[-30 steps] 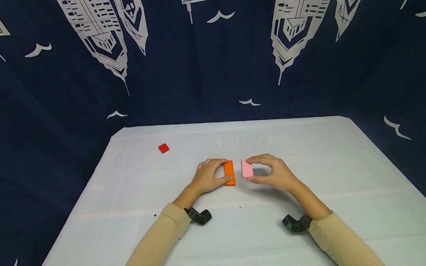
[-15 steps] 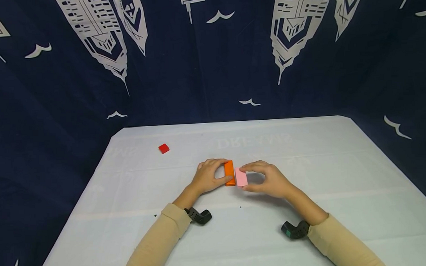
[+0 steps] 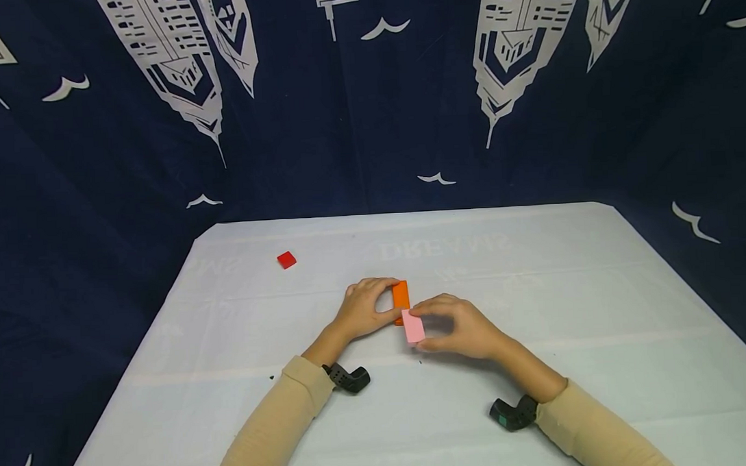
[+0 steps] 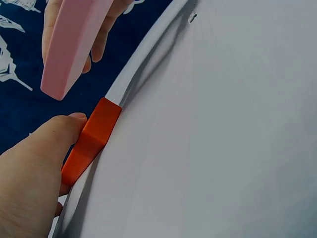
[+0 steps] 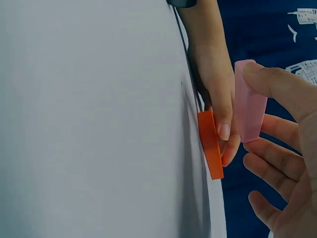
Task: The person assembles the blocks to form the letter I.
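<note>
An orange rectangular block (image 3: 400,295) lies on the white table, and my left hand (image 3: 362,310) grips it between thumb and fingers. My right hand (image 3: 465,329) pinches a pink block (image 3: 414,327) by its two ends. From the head view, the pink block overlaps the near end of the orange one. Both wrist views show it raised above the table: the pink block (image 4: 77,47) hangs apart from the orange block (image 4: 93,141) in the left one. In the right wrist view, the thumb presses one end of the pink block (image 5: 250,109), fingertips under the other.
A small red block (image 3: 286,260) lies at the back left of the table (image 3: 534,268). Dark blue cloth with white prints (image 3: 369,123) hangs behind the table. Each wrist wears a black device, such as the right one (image 3: 513,413).
The right hand has carried the pink block left and nearer to me, from beside the orange block to over its near end. My left hand and the orange block have stayed put.
</note>
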`<state>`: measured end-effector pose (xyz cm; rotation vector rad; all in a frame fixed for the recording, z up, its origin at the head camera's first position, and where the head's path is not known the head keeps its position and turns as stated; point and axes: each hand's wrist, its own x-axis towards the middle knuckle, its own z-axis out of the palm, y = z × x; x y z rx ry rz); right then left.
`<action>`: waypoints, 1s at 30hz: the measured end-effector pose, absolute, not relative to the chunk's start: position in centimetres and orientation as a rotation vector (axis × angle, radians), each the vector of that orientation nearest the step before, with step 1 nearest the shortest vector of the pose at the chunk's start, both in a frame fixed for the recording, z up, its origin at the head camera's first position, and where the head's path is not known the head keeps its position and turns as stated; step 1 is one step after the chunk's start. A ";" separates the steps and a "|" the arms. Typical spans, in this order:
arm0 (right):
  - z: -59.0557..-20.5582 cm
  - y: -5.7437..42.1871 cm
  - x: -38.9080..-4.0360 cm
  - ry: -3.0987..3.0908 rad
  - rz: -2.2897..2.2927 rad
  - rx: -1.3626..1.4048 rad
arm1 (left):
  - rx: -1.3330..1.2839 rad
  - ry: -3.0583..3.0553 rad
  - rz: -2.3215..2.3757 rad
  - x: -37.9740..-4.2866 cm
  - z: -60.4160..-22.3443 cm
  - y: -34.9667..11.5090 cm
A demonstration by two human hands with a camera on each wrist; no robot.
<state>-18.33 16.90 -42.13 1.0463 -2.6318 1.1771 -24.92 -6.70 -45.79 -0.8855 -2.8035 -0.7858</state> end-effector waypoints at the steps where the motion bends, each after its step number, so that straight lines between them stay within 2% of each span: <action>1: -42.2 16.8 -18.3 -2.632 1.178 1.056 | -0.884 -2.802 -0.783 -24.9 -45.8 -6.7; 30: -43.6 15.5 -17.4 -2.638 1.123 1.184 | -0.885 -2.793 -0.788 -25.0 -45.9 -6.7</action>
